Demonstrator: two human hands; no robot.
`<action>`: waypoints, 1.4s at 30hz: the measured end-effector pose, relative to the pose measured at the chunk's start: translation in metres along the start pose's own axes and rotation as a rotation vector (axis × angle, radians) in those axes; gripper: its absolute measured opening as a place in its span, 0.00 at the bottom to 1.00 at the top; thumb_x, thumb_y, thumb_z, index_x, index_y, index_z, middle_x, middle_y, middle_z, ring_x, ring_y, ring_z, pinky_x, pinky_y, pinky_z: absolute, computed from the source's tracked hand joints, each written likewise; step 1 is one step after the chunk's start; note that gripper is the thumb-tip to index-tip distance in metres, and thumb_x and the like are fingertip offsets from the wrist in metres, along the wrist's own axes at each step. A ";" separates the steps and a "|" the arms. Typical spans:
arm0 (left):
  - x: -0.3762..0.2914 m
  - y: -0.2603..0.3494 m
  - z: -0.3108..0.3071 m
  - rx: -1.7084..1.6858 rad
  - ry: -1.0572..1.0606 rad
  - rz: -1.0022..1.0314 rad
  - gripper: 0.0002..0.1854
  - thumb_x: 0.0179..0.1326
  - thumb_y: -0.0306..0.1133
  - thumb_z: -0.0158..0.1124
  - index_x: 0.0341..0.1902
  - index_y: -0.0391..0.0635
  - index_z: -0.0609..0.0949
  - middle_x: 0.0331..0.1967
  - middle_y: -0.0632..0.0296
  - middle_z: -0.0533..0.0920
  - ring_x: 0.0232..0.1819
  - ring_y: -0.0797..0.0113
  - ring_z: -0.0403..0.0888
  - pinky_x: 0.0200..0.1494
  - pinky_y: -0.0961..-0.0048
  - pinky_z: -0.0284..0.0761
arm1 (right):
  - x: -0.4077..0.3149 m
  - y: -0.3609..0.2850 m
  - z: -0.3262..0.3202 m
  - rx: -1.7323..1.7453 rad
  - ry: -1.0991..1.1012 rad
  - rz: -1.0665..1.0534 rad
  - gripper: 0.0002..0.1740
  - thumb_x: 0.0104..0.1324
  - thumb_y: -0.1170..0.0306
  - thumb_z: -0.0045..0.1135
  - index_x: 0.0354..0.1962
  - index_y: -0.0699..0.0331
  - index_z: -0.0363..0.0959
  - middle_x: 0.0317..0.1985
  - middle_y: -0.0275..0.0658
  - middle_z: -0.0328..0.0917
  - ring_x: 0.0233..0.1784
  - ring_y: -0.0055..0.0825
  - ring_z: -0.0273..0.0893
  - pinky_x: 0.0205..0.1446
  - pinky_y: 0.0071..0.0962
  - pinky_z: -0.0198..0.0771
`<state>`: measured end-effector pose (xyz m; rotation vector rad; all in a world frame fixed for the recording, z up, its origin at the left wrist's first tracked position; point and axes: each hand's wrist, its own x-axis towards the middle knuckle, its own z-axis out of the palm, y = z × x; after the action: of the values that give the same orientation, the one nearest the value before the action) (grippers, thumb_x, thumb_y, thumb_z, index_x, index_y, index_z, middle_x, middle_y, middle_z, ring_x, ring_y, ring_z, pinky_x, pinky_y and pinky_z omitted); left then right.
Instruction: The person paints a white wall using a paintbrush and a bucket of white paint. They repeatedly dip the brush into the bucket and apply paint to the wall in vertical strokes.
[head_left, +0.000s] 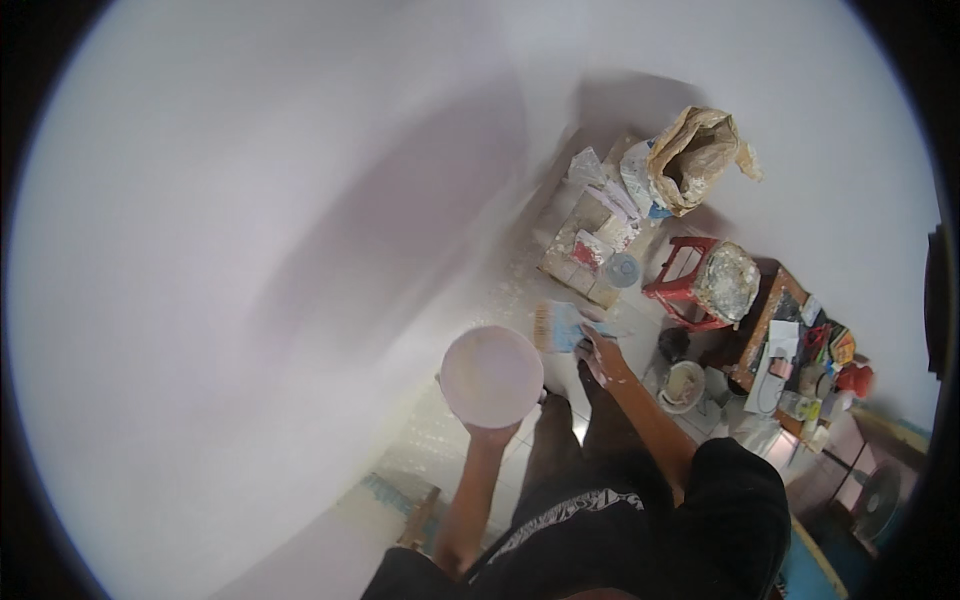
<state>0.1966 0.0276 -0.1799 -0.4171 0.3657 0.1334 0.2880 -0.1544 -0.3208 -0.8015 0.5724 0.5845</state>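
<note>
My left hand (491, 433) holds a round container of pale paint (492, 377) from below, its open top facing up. In my right hand (600, 354) is a wide paintbrush (559, 328) with a bluish, paint-smeared body, its tan bristles pointing left. The brush is just to the right of the container's upper rim. Pale paint marks the fingers of my right hand. A smooth whitish wall (225, 247) fills the left side, with a broad shadow across it.
Ahead, an open paper sack (694, 161) stands near a paint-spattered board (570, 255) bearing scraps and a clear container (621, 270). To the right are a red plastic stool (682, 289), a white bucket (681, 387), a cluttered table (761, 337) and a fan (877, 501).
</note>
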 end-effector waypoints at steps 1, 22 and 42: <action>-0.003 0.015 -0.008 0.375 0.003 0.034 0.40 0.61 0.66 0.44 0.70 0.55 0.58 0.67 0.60 0.63 0.67 0.54 0.61 0.66 0.49 0.60 | -0.027 -0.010 -0.001 0.006 0.009 -0.018 0.22 0.65 0.70 0.56 0.56 0.65 0.65 0.49 0.39 0.71 0.49 0.29 0.73 0.51 0.32 0.72; -0.119 0.019 0.021 0.846 -0.395 0.185 0.46 0.58 0.74 0.35 0.72 0.53 0.55 0.70 0.59 0.58 0.69 0.55 0.58 0.69 0.50 0.56 | -0.270 -0.032 0.220 -1.508 -0.539 -1.310 0.14 0.57 0.67 0.61 0.40 0.64 0.79 0.35 0.43 0.82 0.34 0.37 0.80 0.39 0.33 0.73; -0.115 0.024 -0.006 0.619 -0.260 0.465 0.47 0.58 0.75 0.26 0.71 0.53 0.56 0.68 0.65 0.62 0.69 0.64 0.58 0.69 0.61 0.52 | -0.268 0.004 0.218 -1.484 -0.263 -1.259 0.13 0.52 0.66 0.67 0.29 0.68 0.78 0.25 0.45 0.79 0.29 0.43 0.77 0.38 0.39 0.69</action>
<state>0.0832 0.0404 -0.1508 0.3031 0.2247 0.5068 0.1507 -0.0498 -0.0208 -2.1501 -0.8049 -0.2075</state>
